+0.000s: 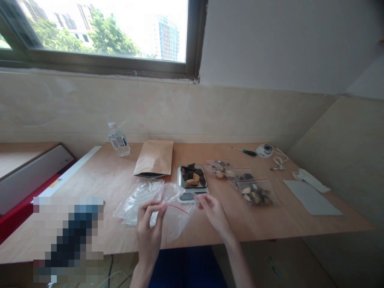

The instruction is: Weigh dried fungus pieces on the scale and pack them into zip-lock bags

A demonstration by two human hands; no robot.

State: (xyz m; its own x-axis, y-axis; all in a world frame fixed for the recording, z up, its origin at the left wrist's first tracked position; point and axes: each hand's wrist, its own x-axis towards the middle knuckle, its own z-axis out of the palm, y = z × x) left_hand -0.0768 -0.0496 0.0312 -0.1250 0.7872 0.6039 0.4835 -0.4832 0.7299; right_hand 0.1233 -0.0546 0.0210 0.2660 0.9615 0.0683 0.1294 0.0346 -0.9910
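Between my hands hangs a clear zip bag (pixel 175 224) with a red seal line, near the table's front edge. My left hand (pixel 151 218) pinches the bag's left side by the red line. On the right, my right hand (pixel 210 206) pinches the bag's other edge. Just beyond it stands a digital scale (pixel 179 176), its display partly behind the bag. Dark and tan dried pieces (pixel 193 176) lie heaped on the scale's plate. A pile of clear zip bags (pixel 135 204) lies flat left of the bag I hold.
A brown paper pouch (pixel 156 156) and a water bottle (pixel 119 140) stand at the back left. Filled zip bags (pixel 255 192) lie right of the scale. Farther right are a screwdriver (pixel 249 152), a white dome camera (pixel 265 150), a white sheet (pixel 312 198) and a white cloth-like bundle (pixel 312 180).
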